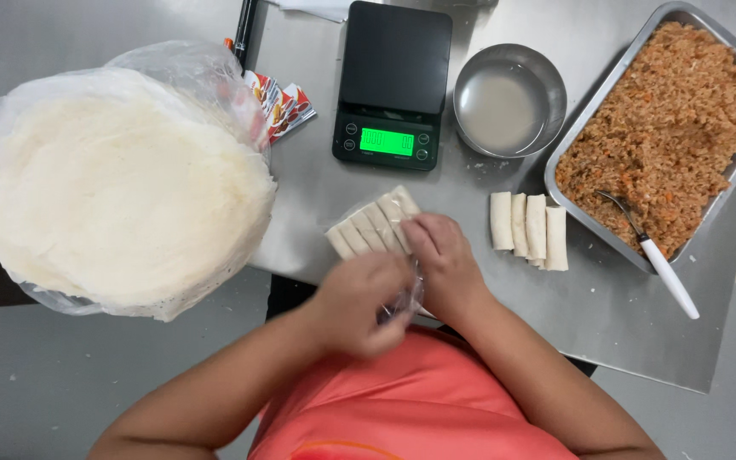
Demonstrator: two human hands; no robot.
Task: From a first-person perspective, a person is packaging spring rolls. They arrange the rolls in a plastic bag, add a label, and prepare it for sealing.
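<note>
Both hands meet at the near edge of the steel table (606, 315). My left hand (359, 302) and my right hand (445, 264) pinch the open end of a clear plastic bag (402, 300). Inside the bag lie several pale rolled wrappers side by side (372, 226), angled away from me. Just to the right, several more white rolls (528, 228) rest loose on the table in a row.
A stack of round white wrappers in clear plastic (121, 192) fills the left. A black digital scale (392, 85) with a lit green display stands at the back, beside a round metal bowl (509, 102). A metal tray of brown filling (666, 132) holds a white-handled fork (653, 251).
</note>
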